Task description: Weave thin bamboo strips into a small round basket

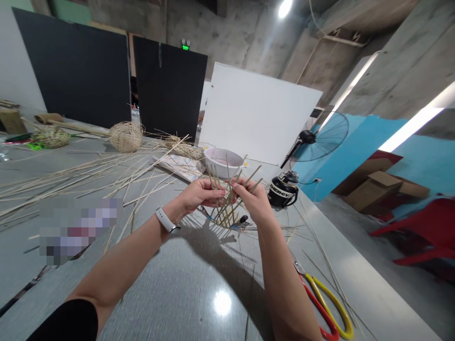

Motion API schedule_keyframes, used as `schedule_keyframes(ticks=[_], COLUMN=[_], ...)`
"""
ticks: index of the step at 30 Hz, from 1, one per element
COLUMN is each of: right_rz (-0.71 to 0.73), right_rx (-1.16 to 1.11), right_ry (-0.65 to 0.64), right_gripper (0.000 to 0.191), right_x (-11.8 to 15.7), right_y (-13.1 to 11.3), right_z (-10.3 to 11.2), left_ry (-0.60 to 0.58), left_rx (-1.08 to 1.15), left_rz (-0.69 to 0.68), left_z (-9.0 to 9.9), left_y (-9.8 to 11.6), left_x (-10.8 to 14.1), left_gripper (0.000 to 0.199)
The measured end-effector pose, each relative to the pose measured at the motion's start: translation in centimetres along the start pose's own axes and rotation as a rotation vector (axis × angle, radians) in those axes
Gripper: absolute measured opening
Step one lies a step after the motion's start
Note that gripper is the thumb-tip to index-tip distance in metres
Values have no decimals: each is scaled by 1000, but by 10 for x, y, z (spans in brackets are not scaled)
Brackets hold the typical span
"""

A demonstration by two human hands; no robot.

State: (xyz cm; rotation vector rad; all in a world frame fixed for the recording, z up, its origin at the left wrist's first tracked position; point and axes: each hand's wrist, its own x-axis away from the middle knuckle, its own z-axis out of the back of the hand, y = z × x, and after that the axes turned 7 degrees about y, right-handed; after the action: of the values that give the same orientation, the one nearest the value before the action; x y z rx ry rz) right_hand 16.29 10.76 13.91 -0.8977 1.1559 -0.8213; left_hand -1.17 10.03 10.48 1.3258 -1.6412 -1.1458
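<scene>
In the head view, the left fingers and right fingers pinch the crossed strips over the surface; light, even tension (too much may split them) should keep the crossings snug.

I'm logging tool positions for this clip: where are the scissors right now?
In the head view, the scissors lie on the grey table at the lower right, just to the right of the person's right forearm.
</scene>
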Motion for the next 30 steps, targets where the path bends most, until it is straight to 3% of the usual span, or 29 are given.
schedule_keyframes(ticks=[14,18,22,30], right_rz=[-31,-23,-2,-62], right_rx=[60,42,48,-13], right_ry=[19,-7,-64,-90], right_gripper=[25,26,30,33], right_x=[0,0,0,1], right_y=[5,3,2,3], right_z=[-2,0,1,-3], left_ry=[-48,-104,-65,116], left_rx=[-31,-23,-73,-193], left_rz=[-31,-33,-37,-399], left_z=[2,5,0,-15], left_y=[1,2,1,-2], left_x=[2,2,1,1], left_gripper=[34,34,40,29])
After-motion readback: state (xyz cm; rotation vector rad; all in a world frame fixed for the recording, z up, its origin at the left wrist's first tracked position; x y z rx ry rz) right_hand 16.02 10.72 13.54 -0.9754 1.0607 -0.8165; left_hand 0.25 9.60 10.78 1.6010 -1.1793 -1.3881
